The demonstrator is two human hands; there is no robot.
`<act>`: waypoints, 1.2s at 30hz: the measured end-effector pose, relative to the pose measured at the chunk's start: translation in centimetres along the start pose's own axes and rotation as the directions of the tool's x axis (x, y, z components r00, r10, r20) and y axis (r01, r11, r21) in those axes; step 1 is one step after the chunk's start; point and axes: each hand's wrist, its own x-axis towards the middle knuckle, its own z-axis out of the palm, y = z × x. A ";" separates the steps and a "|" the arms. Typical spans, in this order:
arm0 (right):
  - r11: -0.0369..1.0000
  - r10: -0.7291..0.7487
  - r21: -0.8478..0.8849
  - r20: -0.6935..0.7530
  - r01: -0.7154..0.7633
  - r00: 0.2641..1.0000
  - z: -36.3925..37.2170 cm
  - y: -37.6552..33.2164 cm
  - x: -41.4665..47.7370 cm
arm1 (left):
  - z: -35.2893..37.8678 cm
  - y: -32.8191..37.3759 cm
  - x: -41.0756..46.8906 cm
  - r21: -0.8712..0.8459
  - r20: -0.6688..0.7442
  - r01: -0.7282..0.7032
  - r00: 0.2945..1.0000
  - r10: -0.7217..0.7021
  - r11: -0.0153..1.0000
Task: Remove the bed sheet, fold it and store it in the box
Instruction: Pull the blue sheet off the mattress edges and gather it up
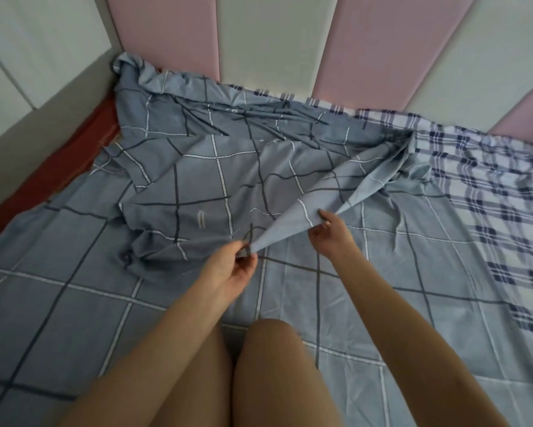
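Note:
The blue-grey checked bed sheet (197, 180) covers most of the bed, with its far part pulled back and bunched in loose folds toward the headboard. My left hand (232, 268) pinches a corner of the sheet at the middle of the bed. My right hand (329, 229) grips the same raised edge a little farther along, so a taut fold runs up from my hands toward the far right. No box is in view.
A white and navy plaid underlayer (489, 186) is bared at the right and along the headboard. Pink and white padded panels (289, 41) form the headboard and left wall. A red mattress edge (74, 167) shows at the left. My knees (259, 365) rest on the bed.

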 end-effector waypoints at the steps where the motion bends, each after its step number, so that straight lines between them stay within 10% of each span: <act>1: 0.999 -0.044 -0.033 -0.022 0.043 0.999 0.2 -1.0 0.9 | -0.2 0.6 -0.5 0.022 -0.003 -0.026 1.000 0.026 0.999; 7: 0.902 -0.319 -0.391 -0.318 0.184 0.893 0.0 -4.6 3.3 | -1.8 3.5 -0.9 0.056 -0.069 -0.179 0.981 0.183 0.982; 13: 0.424 -0.898 -0.671 -0.227 0.608 0.377 -6.7 -6.1 -4.5 | -3.7 3.4 -1.5 0.070 -0.085 -0.374 0.922 0.379 0.925; 17: 0.589 -0.756 -0.749 -0.379 0.303 0.533 -17.5 -3.3 -5.3 | -4.3 0.7 -0.1 0.330 -0.209 -0.314 0.895 0.394 0.890; 21: 0.527 -0.656 -0.850 -0.396 0.014 0.643 -22.6 -2.5 -5.9 | -4.3 -1.3 0.8 0.416 -0.220 -0.275 0.895 0.389 0.867; 23: 0.396 -0.673 -0.916 -0.333 -0.058 0.661 -22.0 -3.1 -5.8 | -4.4 -0.9 0.9 0.441 -0.255 -0.265 0.879 0.403 0.857; 27: -0.219 -0.765 -0.961 0.061 -0.170 0.641 -18.7 -6.1 -2.6 | -4.1 -0.4 2.2 0.593 -0.420 -0.192 0.755 0.503 0.782; 30: -0.599 -0.632 -0.797 0.405 -0.084 0.661 -15.8 -8.3 0.6 | -2.4 -1.9 2.4 0.773 -0.244 -0.340 0.620 0.745 0.536; 32: -0.666 -0.541 -0.745 0.468 -0.016 0.699 -14.0 -9.3 3.1 | -1.2 -3.2 4.0 0.913 0.118 -0.372 0.634 0.764 0.168; 34: -0.638 -0.525 -0.770 0.435 -0.001 0.731 -12.8 -9.9 5.2 | -0.4 -4.4 5.9 0.887 0.453 -0.330 0.756 0.472 -0.324; 36: -0.605 -0.548 -0.795 0.369 -0.051 0.750 -12.0 -11.0 7.7 | 0.1 -5.6 8.3 0.728 0.446 -0.303 0.890 0.090 -0.615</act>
